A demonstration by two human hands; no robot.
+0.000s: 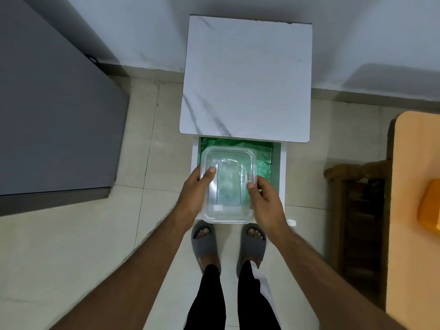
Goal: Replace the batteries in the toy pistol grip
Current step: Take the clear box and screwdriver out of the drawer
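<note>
Now | clear box (228, 186) over open drawer (276, 163) | left hand (194, 194), right hand (265, 201) gripping its sides

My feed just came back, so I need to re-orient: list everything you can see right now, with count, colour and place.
Plastic container: one, clear, lidded, held over the open drawer; contents unclear.
Drawer: one, white, pulled open below the tabletop.
Green liner: one, green plastic, inside the drawer.
Side table: one, white marble-look top, against the wall.
Grey cabinet: one, grey, far left.
Orange table: one, pale orange, right edge, with a darker orange object on it.
Wooden chair: one, dark brown, beside the orange table.
Slippers: two, grey, on the person's feet.
Left hand: grips the container's left edge.
Right hand: grips its right edge.
</note>
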